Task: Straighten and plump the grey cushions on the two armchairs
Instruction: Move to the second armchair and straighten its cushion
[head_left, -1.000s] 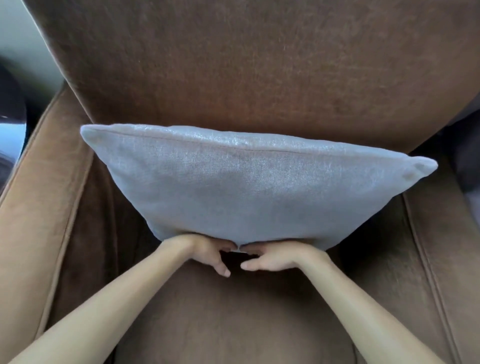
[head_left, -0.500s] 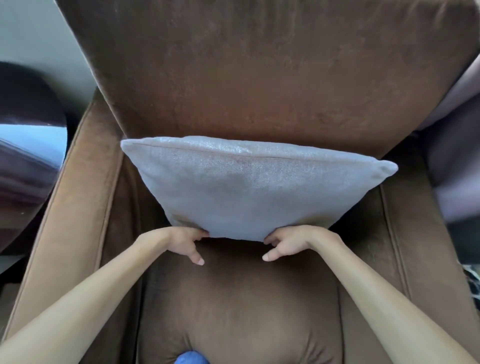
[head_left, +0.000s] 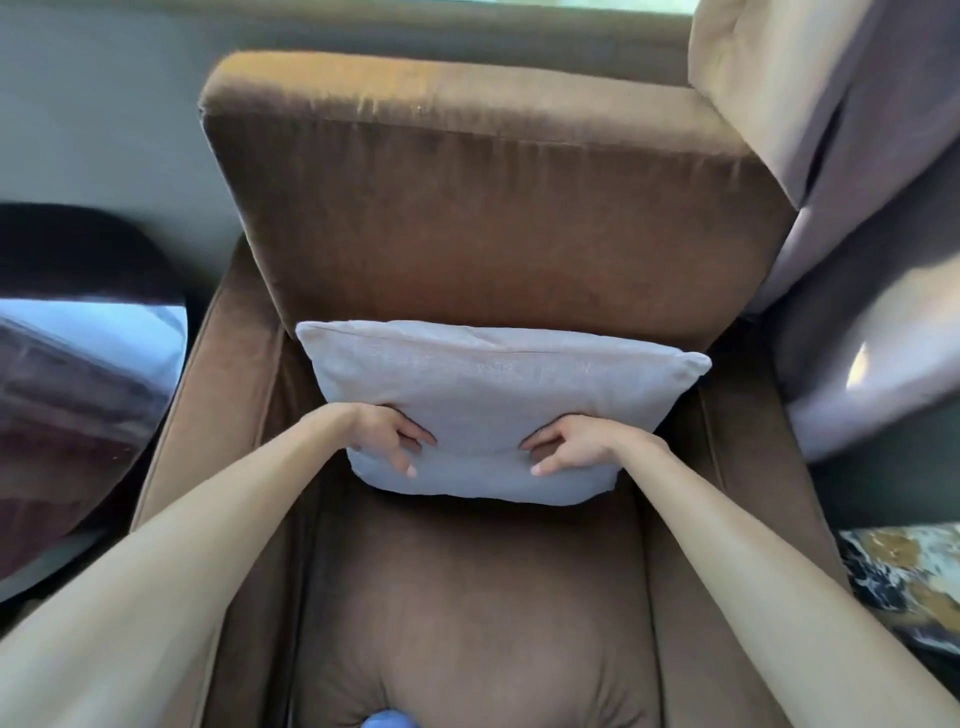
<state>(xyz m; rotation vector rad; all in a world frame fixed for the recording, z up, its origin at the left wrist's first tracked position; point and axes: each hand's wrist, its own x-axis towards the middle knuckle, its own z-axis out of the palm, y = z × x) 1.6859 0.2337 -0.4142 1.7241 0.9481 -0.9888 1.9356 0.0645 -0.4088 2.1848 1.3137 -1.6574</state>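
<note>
Grey cushion (head_left: 493, 384) is down now, propped on the brown armchair (head_left: 467, 218) seat against the backrest, no longer held up by its bottom edge. My left hand (head_left: 387, 436) and right hand (head_left: 571, 447) have shifted onto its front face, curled fingers digging in. I'd say plumping's underway here.

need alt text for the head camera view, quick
Seen from above, a person's left hand and right hand grip the front of a grey cushion that leans against the backrest of a brown armchair. The curled fingers dent the fabric near its lower edge.
</note>
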